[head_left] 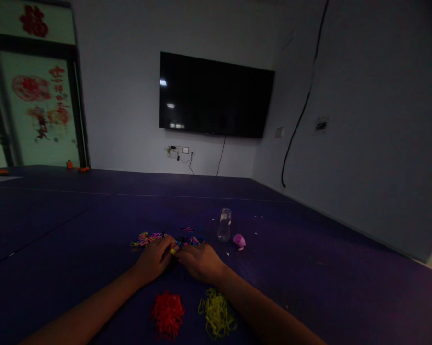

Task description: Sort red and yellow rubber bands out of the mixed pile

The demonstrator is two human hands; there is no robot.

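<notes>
My left hand (153, 258) and my right hand (201, 262) meet at the near edge of a pile of mixed-colour rubber bands (144, 239). Both hands have their fingers closed. A small yellow rubber band (172, 250) shows at the left fingertips, with the right fingertips just beside it. What the right fingers pinch, if anything, is hidden. Closer to me lies a heap of red rubber bands (167, 314). To its right, by my right forearm, is a heap of yellow rubber bands (216, 312).
A clear bottle (224, 225) stands upright beyond my right hand, with a pink cap-like piece (239, 241) beside it. Small white scraps dot the purple surface (309, 287). Orange objects (70, 164) sit at the far left, and a television (216, 96) hangs on the wall.
</notes>
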